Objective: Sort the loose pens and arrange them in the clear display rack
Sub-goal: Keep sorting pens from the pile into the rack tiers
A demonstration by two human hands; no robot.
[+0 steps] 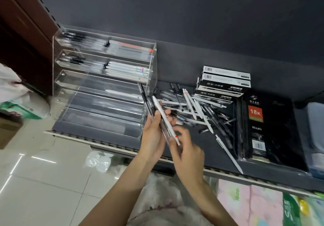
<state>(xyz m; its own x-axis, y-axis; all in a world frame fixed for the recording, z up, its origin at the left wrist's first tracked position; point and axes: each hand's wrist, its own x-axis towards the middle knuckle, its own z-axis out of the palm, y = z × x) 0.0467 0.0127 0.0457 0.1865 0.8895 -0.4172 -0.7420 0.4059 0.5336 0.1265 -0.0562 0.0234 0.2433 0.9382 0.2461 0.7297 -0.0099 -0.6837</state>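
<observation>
A clear tiered display rack [59, 83] stands on the left of a dark shelf. Its two top tiers hold rows of black and white pens; one white pen [121, 93] lies in a lower tier. A pile of loose pens [196, 110] in black, clear and white lies right of the rack. My left hand [154, 138] grips a bundle of pens [157, 110], clear ones and a white one on top. My right hand [187, 152] pinches the lower end of that bundle. One white pen [229, 154] lies apart near the shelf's front edge.
Black pen boxes [224, 83] are stacked behind the pile. A wrapped black diary [264, 129] lies to the right, with a blue item [317, 138] past it. The shelf's front edge [112, 147] overhangs a tiled floor with bags and a cardboard box [7, 133].
</observation>
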